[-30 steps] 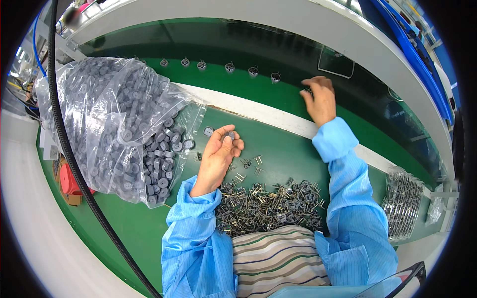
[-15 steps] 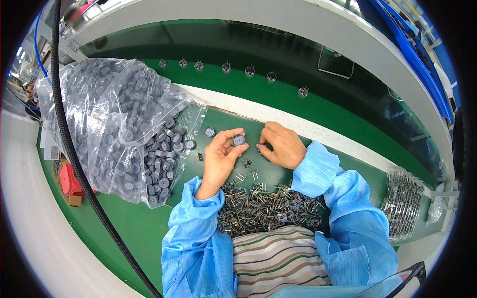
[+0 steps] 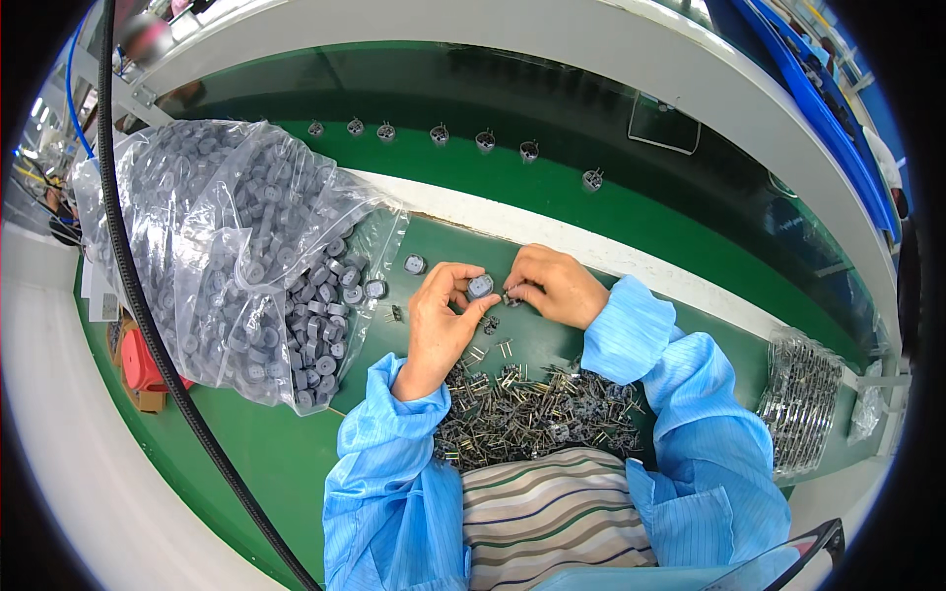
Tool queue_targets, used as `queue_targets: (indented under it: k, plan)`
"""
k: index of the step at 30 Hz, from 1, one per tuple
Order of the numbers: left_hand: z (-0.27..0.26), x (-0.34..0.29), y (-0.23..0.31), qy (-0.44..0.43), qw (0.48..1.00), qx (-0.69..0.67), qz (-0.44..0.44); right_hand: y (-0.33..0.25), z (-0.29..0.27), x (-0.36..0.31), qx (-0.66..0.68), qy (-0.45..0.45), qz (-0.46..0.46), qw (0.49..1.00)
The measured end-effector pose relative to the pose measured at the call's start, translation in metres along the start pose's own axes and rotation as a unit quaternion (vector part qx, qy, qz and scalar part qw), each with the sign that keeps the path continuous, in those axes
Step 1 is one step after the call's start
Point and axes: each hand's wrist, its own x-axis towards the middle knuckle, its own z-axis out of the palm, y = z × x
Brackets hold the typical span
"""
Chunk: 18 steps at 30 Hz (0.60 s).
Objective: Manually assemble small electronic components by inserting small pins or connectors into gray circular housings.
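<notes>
My left hand [image 3: 437, 317] pinches a round grey plastic housing [image 3: 480, 287] between thumb and fingers, its face with small holes turned up. Close to its right, my right hand [image 3: 560, 286] has thumb and fingertips together on a small dark pin piece [image 3: 511, 298], mostly hidden by the fingers. Below both hands spreads a heap of dark pieces with metal pins [image 3: 537, 414]. A few loose ones lie between the heap and my fingers. Another grey housing [image 3: 415, 264] sits on the green bench beyond my left hand, and one more [image 3: 375, 289] lies by the bag.
A large clear bag [image 3: 212, 256] spills grey housings on the left. A black braided cable [image 3: 148, 286] hangs in front of it. Beyond a white ledge [image 3: 601, 256], several pinned parts stand spaced along a green belt [image 3: 552, 182]. A clear pack of metal parts [image 3: 800, 404] lies at right.
My left hand and its housing have shifted slightly right, toward my right hand. The right fingers have lifted a little and the dark piece now shows. The parts on the belt have moved slightly left.
</notes>
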Motion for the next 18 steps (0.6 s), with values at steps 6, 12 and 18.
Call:
queue_targets:
  k: [6,12,18]
  plan:
    - [0.003,-0.001,-0.001,-0.029,0.990,-0.135,0.023,-0.014,0.004,0.003,0.322,0.045,0.075,0.943]
    - [-0.006,0.000,0.001,-0.058,0.928,-0.360,-0.071,-0.034,-0.001,0.000,0.199,0.098,0.017,0.975]
    - [-0.001,-0.004,0.008,-0.111,0.930,-0.336,-0.093,-0.036,0.008,-0.003,0.078,0.125,-0.077,0.986]
